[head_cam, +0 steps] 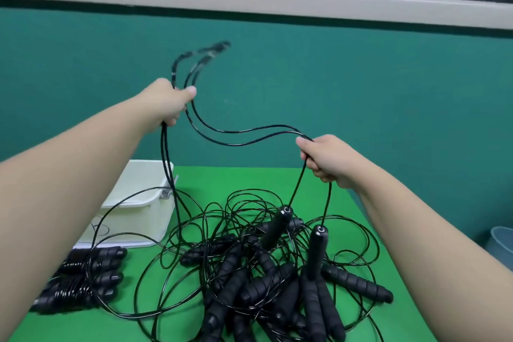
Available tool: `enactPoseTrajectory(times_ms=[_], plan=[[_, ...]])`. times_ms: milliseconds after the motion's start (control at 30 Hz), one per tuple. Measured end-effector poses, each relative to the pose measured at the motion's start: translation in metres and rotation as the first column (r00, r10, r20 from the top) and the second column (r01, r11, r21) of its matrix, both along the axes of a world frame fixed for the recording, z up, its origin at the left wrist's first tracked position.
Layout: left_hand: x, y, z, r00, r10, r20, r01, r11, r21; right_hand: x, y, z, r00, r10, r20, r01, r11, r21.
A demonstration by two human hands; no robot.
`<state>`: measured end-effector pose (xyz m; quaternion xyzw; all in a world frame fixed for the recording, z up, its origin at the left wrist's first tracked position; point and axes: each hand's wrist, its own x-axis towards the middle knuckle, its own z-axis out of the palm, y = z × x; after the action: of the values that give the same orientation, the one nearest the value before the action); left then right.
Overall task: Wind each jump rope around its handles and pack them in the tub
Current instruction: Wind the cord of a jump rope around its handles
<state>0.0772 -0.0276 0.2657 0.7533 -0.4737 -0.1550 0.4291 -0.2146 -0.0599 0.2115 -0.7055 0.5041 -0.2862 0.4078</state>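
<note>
White tub (144, 203) holds a thin dark cord; its contents are mostly hidden.

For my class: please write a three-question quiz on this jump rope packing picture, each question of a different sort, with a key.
1. True or false: the left hand grips doubled cord.
2. Where do the two handles of the held rope hang? A) below the right hand B) inside the tub C) on the floor
3. What lies left of the tangled pile, in front of the tub?

Key: 1 true. 2 A. 3 wound ropes.
</note>
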Motion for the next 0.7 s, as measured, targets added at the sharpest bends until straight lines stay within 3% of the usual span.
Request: enactPoseTrajectory(times_ms=[100,167,233,300,400,600,700], plan=[[-0.011,-0.006,-0.020,0.984,-0.029,0.174,-0.014,0.971,0.238,0.007,0.007,0.007,0.992,0.043,0.117,-0.050,0.997,0.054],[-0.026,-0.004,-0.031,0.972,-0.097,0.215,0.033,0.959,0.283,0.013,0.013,0.010,0.980,0.050,0.191,-0.067,0.994,0.081],[-0.041,0.002,-0.040,0.974,-0.188,0.127,0.163,0.969,0.185,0.018,0.018,0.012,0.969,0.048,0.240,-0.069,0.994,0.080],[-0.056,0.013,-0.049,0.967,-0.255,0.023,0.255,0.967,-0.018,0.022,0.022,0.013,0.966,0.036,0.257,-0.058,0.995,0.078],[-0.079,0.034,-0.063,0.951,-0.309,0.017,0.304,0.922,-0.241,0.026,0.026,0.009,0.966,0.025,0.257,-0.053,0.993,0.102],[-0.107,0.059,-0.102,0.866,-0.494,0.083,0.501,0.858,-0.117,0.035,0.040,-0.001,0.957,0.071,0.282,-0.115,0.983,0.143],[-0.118,0.063,-0.115,0.823,-0.567,0.024,0.567,0.819,-0.089,0.040,0.048,-0.003,0.954,0.077,0.291,-0.120,0.984,0.134]])
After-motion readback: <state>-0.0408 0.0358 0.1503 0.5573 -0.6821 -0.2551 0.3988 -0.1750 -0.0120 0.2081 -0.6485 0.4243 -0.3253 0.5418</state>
